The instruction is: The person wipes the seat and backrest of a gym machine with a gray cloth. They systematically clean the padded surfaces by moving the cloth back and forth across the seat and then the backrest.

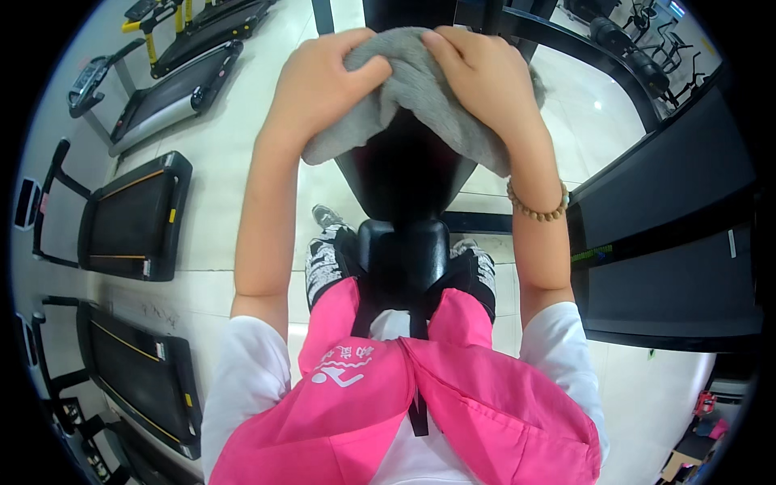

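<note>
A grey cloth (406, 66) is gripped at both sides, draped and bunched between my hands. My left hand (333, 79) pinches its left part with the thumb on top. Across from it, my right hand (485, 73) holds the upper right part, its fingers partly hidden behind the cloth. Directly beneath hangs the view of a black padded backrest (406, 176) of an exercise machine; whether the cloth touches it I cannot tell. Closer to me is a black padded seat (403, 254), between my legs.
Several treadmills (130, 218) line the left side. At right stands a large dark machine panel (661, 242), close to my right forearm. A curved black frame (594, 48) arches at the upper right. Pale floor tiles (267, 200) lie around the bench.
</note>
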Tool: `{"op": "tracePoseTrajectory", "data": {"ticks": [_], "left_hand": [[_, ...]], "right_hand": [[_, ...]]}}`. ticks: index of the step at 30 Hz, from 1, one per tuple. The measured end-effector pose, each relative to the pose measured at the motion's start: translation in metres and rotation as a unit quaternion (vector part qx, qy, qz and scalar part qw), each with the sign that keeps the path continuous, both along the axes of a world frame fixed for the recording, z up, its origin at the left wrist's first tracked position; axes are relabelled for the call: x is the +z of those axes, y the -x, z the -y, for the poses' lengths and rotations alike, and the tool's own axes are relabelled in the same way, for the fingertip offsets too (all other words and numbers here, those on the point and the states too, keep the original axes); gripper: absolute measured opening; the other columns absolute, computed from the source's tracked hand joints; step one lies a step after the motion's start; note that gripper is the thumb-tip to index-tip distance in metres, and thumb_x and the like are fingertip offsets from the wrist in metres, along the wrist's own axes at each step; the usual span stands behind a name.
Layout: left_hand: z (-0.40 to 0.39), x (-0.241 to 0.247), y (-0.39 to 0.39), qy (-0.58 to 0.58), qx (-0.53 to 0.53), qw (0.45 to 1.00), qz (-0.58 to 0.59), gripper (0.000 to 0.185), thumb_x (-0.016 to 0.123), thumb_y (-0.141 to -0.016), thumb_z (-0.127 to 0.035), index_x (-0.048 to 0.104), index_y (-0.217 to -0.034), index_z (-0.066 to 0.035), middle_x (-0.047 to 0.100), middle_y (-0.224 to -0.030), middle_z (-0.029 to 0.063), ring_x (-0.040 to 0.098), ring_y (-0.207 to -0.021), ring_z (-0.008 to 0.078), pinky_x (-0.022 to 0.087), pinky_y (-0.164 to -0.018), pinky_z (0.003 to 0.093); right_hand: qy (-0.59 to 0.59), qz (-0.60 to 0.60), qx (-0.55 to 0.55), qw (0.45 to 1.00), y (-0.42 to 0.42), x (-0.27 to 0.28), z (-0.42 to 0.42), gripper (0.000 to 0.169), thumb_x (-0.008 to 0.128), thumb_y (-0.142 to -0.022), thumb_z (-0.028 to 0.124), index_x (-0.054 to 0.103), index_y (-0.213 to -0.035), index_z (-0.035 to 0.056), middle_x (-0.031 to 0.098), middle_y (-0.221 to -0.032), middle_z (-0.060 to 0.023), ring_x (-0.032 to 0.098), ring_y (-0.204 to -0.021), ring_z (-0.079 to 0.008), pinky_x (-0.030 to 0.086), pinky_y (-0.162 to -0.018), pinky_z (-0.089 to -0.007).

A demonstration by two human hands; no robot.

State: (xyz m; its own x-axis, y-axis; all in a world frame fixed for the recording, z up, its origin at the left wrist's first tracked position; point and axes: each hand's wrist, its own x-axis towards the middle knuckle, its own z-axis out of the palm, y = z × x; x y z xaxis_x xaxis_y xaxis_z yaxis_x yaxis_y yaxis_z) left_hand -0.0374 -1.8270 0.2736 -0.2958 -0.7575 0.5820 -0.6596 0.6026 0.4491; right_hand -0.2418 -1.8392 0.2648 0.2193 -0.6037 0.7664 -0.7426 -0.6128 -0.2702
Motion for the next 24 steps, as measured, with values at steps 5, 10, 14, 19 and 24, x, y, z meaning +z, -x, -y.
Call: {"op": "tracePoseTrajectory", "data": {"ticks": [5,10,14,19,24], "left_hand": [[-0.002,0.008,0.039,0.021,-0.007,0.994,0.106,0.034,0.057,-0.088,-0.035,0.066,-0.105,-0.007,0.069,-0.087,0.0140,0.066,-0.079,0.0300,0.049,-0.072,0.0351],[0.004,0.005,0.087,0.066,0.018,0.981,0.180,0.037,0.053,-0.088,-0.041,0.066,-0.101,-0.009,0.068,-0.089,0.0141,0.065,-0.084,0.0332,0.053,-0.072,0.0410],[0.006,-0.006,0.099,0.155,0.042,0.969,0.189,0.039,0.056,-0.086,-0.042,0.068,-0.103,-0.010,0.070,-0.090,0.0111,0.067,-0.085,0.0267,0.054,-0.075,0.0366],[0.008,-0.015,0.096,0.188,0.031,0.971,0.144,0.038,0.059,-0.085,-0.041,0.070,-0.107,-0.011,0.071,-0.095,0.0071,0.067,-0.090,0.0243,0.054,-0.078,0.0350],[-0.001,-0.015,0.066,0.187,0.028,0.979,0.075,0.033,0.062,-0.084,-0.034,0.070,-0.105,-0.012,0.071,-0.104,0.0057,0.066,-0.096,0.0237,0.053,-0.083,0.0350]], "right_hand": [[-0.071,0.236,0.050,0.968,0.028,-0.026,-0.002,0.035,0.052,-0.097,0.034,0.069,-0.095,0.0039,0.065,-0.071,-0.0142,0.062,-0.066,-0.0244,0.049,-0.065,-0.0326],[-0.101,0.399,0.085,0.907,0.046,-0.066,0.004,0.035,0.048,-0.101,0.026,0.065,-0.105,-0.0050,0.067,-0.091,-0.0068,0.059,-0.077,-0.0128,0.047,-0.070,-0.0278],[-0.078,0.433,0.089,0.894,0.035,-0.099,-0.001,0.026,0.051,-0.098,0.018,0.064,-0.108,-0.0023,0.066,-0.094,-0.0050,0.060,-0.082,-0.0093,0.048,-0.072,-0.0246],[-0.106,0.466,0.145,0.866,0.041,-0.086,0.004,0.028,0.050,-0.097,0.018,0.064,-0.107,-0.0030,0.067,-0.093,-0.0074,0.061,-0.083,-0.0128,0.049,-0.074,-0.0264],[-0.073,0.279,0.099,0.952,0.032,-0.033,-0.003,0.032,0.049,-0.097,0.026,0.067,-0.100,0.0002,0.069,-0.088,-0.0130,0.065,-0.080,-0.0196,0.050,-0.075,-0.0320]]}}
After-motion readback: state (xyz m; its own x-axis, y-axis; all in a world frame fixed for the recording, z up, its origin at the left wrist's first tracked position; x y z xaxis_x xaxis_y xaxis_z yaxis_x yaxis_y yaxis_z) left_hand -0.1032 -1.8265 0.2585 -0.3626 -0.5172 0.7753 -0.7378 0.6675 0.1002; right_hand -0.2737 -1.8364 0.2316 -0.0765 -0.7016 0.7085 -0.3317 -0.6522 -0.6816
